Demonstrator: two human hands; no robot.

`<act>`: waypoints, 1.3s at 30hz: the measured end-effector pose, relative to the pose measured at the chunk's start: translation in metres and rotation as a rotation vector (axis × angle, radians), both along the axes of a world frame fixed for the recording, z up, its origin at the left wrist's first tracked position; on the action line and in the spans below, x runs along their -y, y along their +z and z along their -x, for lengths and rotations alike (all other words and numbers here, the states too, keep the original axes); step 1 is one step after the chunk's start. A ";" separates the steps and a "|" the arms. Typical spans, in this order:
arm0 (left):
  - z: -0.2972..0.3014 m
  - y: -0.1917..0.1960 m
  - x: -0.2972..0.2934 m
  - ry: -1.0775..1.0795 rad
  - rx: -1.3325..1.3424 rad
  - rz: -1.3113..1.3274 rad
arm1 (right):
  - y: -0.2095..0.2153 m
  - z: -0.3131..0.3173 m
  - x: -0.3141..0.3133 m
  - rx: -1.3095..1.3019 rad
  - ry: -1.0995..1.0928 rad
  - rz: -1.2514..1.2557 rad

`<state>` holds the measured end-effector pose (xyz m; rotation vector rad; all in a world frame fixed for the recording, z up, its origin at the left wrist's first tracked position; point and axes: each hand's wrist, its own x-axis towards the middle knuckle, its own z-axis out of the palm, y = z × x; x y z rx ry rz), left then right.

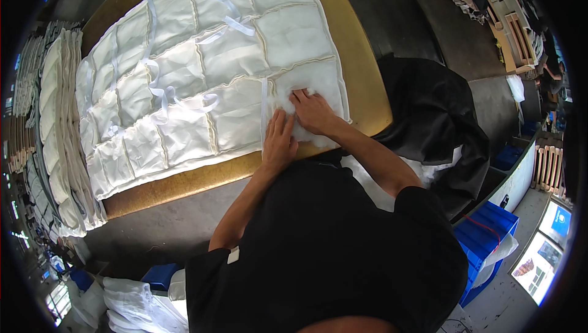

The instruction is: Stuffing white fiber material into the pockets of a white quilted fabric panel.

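A large white quilted panel (pixel 236 54), divided into rectangular cells by cream seams, is spread in front of me. White fluffy stuffing (pixel 296 87) shows at its near right corner cell. My right hand (pixel 313 112) rests on this stuffing, fingers bent and slightly apart, the tips pressing into it. Just to its left, my left hand (pixel 280 142) lies flat with fingers stretched out, by a seam near the panel's front edge. Thin white ribbons (pixel 160 91) trail loosely across the cells. Whatever lies beneath my palms is hidden.
A gold-coloured board (pixel 361 70) lies under the panel on a dark table (pixel 177 226). Black cloth (pixel 429 103) is heaped to the right, with white stuffing beside it. Stacked pale quilted panels (pixel 58 125) stand at left. A blue crate (pixel 487 235) sits at lower right.
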<state>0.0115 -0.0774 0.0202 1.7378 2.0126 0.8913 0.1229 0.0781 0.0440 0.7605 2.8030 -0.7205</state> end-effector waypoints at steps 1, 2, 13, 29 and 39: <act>0.001 -0.003 0.000 -0.018 -0.010 0.011 | 0.006 -0.003 0.005 0.037 -0.004 -0.019; 0.001 -0.005 0.002 -0.023 -0.019 0.002 | 0.013 -0.008 0.010 -0.038 0.039 -0.202; 0.010 0.003 0.021 0.013 0.061 -0.003 | -0.015 -0.016 0.000 -0.326 0.253 -0.276; 0.023 0.006 0.028 -0.070 0.100 0.174 | 0.012 -0.019 0.023 -0.110 0.203 -0.081; 0.030 0.065 0.011 -0.153 0.106 0.465 | 0.025 -0.049 0.035 -0.526 0.078 -0.144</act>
